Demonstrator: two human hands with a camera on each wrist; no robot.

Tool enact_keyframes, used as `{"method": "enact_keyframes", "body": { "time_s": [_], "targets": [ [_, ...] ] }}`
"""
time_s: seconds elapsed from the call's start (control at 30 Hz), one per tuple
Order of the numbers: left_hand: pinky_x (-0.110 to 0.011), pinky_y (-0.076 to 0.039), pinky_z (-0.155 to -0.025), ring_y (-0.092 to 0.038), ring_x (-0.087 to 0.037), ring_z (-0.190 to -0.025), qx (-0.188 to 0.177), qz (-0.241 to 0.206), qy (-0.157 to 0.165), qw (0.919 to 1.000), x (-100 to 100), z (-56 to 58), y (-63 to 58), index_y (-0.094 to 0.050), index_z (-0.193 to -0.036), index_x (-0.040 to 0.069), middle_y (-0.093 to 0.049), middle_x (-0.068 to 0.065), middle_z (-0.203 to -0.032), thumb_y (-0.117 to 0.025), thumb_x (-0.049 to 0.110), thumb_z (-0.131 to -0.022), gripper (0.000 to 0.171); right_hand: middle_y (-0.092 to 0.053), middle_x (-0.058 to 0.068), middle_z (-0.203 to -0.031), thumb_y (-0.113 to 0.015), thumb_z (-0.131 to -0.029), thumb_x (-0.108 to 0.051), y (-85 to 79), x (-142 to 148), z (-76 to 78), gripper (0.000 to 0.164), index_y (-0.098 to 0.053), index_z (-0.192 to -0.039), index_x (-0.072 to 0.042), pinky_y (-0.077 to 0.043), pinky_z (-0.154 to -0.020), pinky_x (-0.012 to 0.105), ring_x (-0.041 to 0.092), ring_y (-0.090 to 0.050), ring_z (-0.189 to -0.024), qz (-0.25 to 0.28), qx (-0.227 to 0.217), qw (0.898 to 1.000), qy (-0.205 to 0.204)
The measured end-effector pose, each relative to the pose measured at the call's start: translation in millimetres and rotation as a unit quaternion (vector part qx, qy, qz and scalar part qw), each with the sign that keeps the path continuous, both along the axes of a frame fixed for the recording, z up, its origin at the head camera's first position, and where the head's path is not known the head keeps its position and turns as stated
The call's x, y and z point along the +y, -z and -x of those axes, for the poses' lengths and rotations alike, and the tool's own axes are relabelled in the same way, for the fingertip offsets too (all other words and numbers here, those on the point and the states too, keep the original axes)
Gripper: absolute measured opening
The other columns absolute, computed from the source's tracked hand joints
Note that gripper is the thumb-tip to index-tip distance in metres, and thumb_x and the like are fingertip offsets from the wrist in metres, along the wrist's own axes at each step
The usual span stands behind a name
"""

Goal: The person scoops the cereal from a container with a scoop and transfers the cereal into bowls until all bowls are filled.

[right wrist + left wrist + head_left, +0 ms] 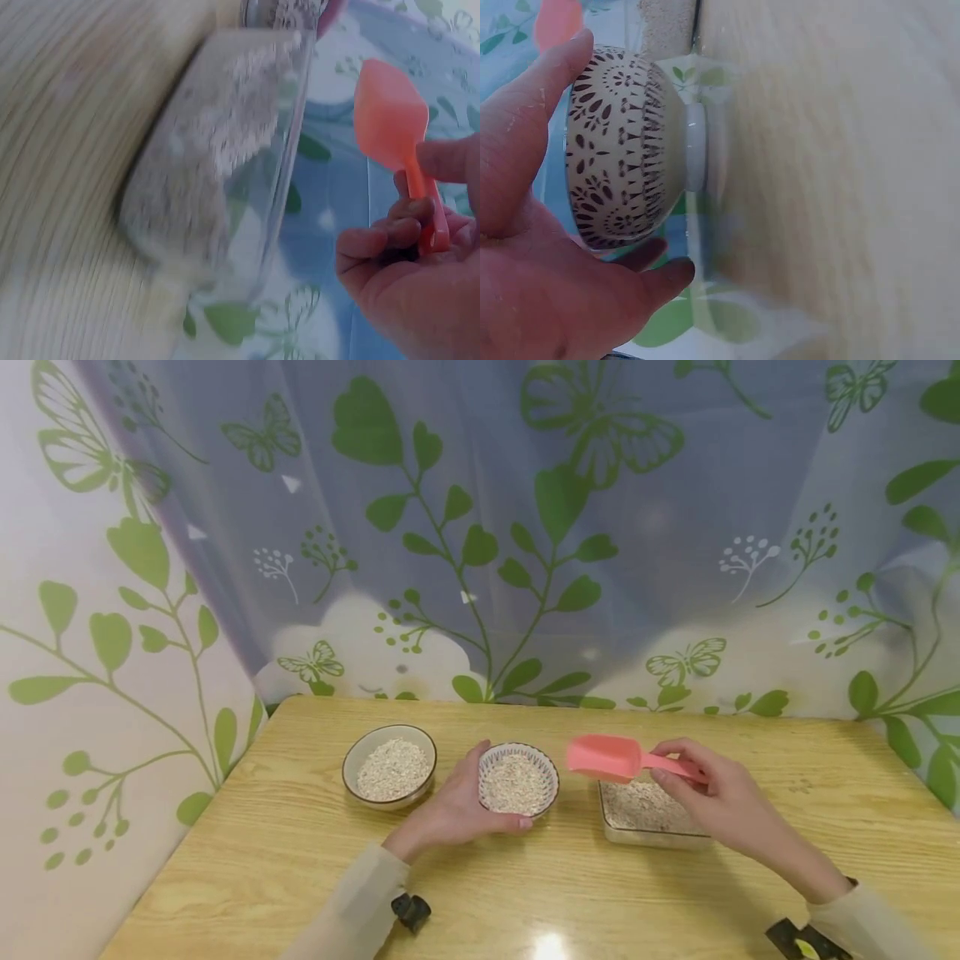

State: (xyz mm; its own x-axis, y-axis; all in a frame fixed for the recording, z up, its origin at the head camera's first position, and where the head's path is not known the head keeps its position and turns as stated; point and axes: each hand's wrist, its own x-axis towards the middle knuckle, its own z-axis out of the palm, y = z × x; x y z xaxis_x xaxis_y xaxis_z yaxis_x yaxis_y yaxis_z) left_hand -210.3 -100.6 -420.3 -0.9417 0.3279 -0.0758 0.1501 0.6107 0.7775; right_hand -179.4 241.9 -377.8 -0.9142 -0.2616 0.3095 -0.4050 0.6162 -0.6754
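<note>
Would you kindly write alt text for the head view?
A right hand holds a pink plastic scoop above a clear container of oats, while the left hand cups a patterned bowl of oats on the wooden table.

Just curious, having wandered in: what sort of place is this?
Probably a home-style tabletop set up for filming: a wooden table against butterfly-print curtains, with bowls of oats and a pink scoop.
</note>
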Motion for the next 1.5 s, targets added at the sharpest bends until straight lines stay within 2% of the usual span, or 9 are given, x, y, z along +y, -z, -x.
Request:
{"method": "enact_keyframes", "body": {
  "time_s": [0.23,0.43,0.57,0.67,0.8,1.03,1.13,1.33,1.5],
  "targets": [
    [-0.066,-0.035,-0.117,-0.024,-0.041,-0.154,0.052,0.043,0.008,0.9977,7.7,-4.7,-13.9,-0.008,-0.166,0.025,-0.017,-0.017,-0.169,-0.088,0.058,-0.071,0.128,-0.068,-0.001,-0.077,-0.068,-0.100,-0.019,-2.9,35.7,-5.0,0.018,-0.066,-0.118,-0.017,-0.038,-0.051,0.025,0.006,-0.047,-0.057,-0.025,-0.014,0.999,0.031],
    [-0.065,-0.038,-0.115,-0.014,-0.040,-0.157,0.098,0.054,0.015,0.9936,22.2,-10.7,-27.9,-0.010,-0.165,0.021,-0.013,-0.021,-0.169,-0.087,0.055,-0.074,0.124,-0.077,0.006,-0.106,-0.067,-0.100,-0.030,-4.8,59.4,-7.2,0.022,-0.067,-0.119,-0.019,-0.044,-0.060,0.024,-0.004,-0.062,-0.080,-0.082,-0.052,0.994,0.053],
    [-0.063,-0.037,-0.117,-0.017,-0.039,-0.156,0.118,0.047,0.035,0.9912,37.0,-15.9,-37.4,-0.013,-0.165,0.019,-0.018,-0.020,-0.166,-0.087,0.053,-0.075,0.122,-0.076,0.005,-0.099,-0.066,-0.101,-0.033,-9.1,70.3,-6.4,0.024,-0.067,-0.120,-0.018,-0.040,-0.058,0.024,0.002,-0.057,-0.070,-0.121,-0.077,0.988,0.057],
    [-0.061,-0.037,-0.118,-0.018,-0.036,-0.156,0.118,0.046,0.057,0.9903,50.0,-20.7,-41.0,-0.010,-0.165,0.022,-0.018,-0.016,-0.168,-0.085,0.054,-0.078,0.120,-0.076,0.003,-0.095,-0.066,-0.100,-0.032,-14.4,76.2,-4.6,0.025,-0.068,-0.121,-0.017,-0.040,-0.056,0.025,0.003,-0.055,-0.067,-0.143,-0.088,0.984,0.058],
    [-0.057,-0.040,-0.118,-0.020,-0.031,-0.157,0.116,0.055,0.087,0.9879,70.2,-28.2,-41.9,-0.006,-0.166,0.025,-0.016,-0.013,-0.170,-0.082,0.057,-0.080,0.119,-0.078,0.003,-0.102,-0.066,-0.100,-0.032,-19.8,84.0,-0.8,0.026,-0.069,-0.121,-0.016,-0.045,-0.060,0.024,0.000,-0.063,-0.076,-0.166,-0.101,0.980,0.045],
    [-0.050,-0.044,-0.116,-0.022,-0.026,-0.156,0.114,0.055,0.122,0.9843,104.0,-34.2,-38.7,-0.004,-0.166,0.028,-0.018,-0.009,-0.169,-0.081,0.061,-0.079,0.120,-0.079,0.007,-0.103,-0.072,-0.094,-0.026,-30.3,84.5,2.9,0.017,-0.073,-0.110,-0.021,-0.047,-0.061,0.023,0.013,-0.072,-0.084,-0.217,-0.052,0.974,0.030],
    [-0.050,-0.047,-0.113,-0.024,-0.026,-0.155,0.107,0.050,0.114,0.9864,116.2,-32.3,-34.9,-0.006,-0.165,0.029,-0.021,-0.007,-0.168,-0.082,0.061,-0.078,0.121,-0.079,0.005,-0.098,-0.074,-0.089,-0.023,-34.9,79.2,4.7,0.014,-0.074,-0.103,-0.021,-0.044,-0.060,0.024,0.018,-0.072,-0.083,-0.247,-0.019,0.968,0.029],
    [-0.047,-0.043,-0.117,-0.027,-0.025,-0.153,0.110,0.070,0.072,0.9888,139.5,-28.9,-22.6,-0.009,-0.165,0.026,-0.021,-0.005,-0.167,-0.083,0.064,-0.075,0.123,-0.079,0.004,-0.095,-0.080,-0.083,-0.025,-44.9,71.9,7.6,0.012,-0.074,-0.093,-0.022,-0.053,-0.063,0.035,0.025,-0.073,-0.081,-0.299,0.036,0.953,0.017],
    [-0.047,-0.045,-0.116,-0.022,-0.029,-0.156,0.067,0.056,0.022,0.9959,155.2,-28.8,-14.6,-0.001,-0.166,0.026,-0.011,-0.008,-0.171,-0.087,0.062,-0.071,0.133,-0.079,0.000,-0.093,-0.081,-0.080,-0.026,-52.3,68.5,8.0,0.013,-0.073,-0.090,-0.025,-0.056,-0.064,0.040,0.026,-0.074,-0.080,-0.320,0.047,0.946,-0.003]
  ]
}}
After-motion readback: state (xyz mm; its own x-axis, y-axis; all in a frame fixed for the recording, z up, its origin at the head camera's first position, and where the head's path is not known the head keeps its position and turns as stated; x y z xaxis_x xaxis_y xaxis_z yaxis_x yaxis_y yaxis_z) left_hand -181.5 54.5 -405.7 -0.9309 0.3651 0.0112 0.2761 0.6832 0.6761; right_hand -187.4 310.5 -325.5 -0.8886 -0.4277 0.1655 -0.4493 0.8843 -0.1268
